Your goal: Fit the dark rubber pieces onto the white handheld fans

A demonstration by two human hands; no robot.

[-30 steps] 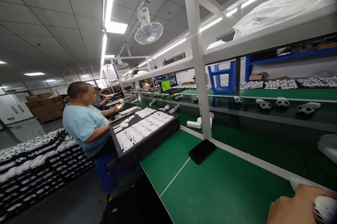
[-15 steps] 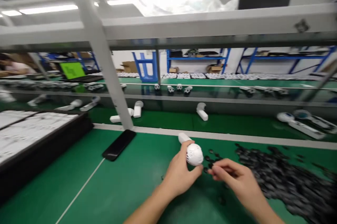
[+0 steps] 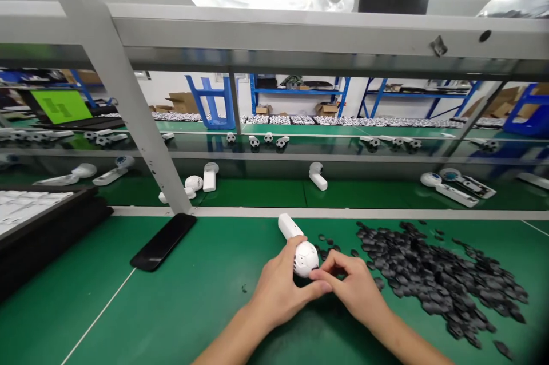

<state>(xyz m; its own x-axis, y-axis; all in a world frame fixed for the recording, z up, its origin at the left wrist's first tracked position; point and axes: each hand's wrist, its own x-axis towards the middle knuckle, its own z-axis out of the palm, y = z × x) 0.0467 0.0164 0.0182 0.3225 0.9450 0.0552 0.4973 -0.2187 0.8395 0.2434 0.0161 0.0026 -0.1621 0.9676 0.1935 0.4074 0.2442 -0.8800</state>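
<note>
My left hand (image 3: 278, 288) is shut around a white ball-headed piece (image 3: 306, 259), whose white stick handle (image 3: 290, 226) points away from me over the green bench top (image 3: 240, 308). The ball has a panelled, football-like surface. My right hand (image 3: 347, 285) is close against the ball's right side, with its fingertips at the lower edge. Whatever lies between those fingertips is hidden. A spread heap of small black hexagonal patches (image 3: 429, 279) lies to the right of my right hand, and a few stray ones sit close to it.
A black phone (image 3: 163, 242) lies on the bench at left, and a black tray (image 3: 43, 222) of white parts sits at the left edge. Behind a white rail and steel post (image 3: 128, 125), a lower green shelf holds several white pieces. Black-and-white football pieces stand further back.
The view has swung from the far left of the bench to face it. Both hands have come in front of me, and my right hand has moved from beside the ball onto it.
</note>
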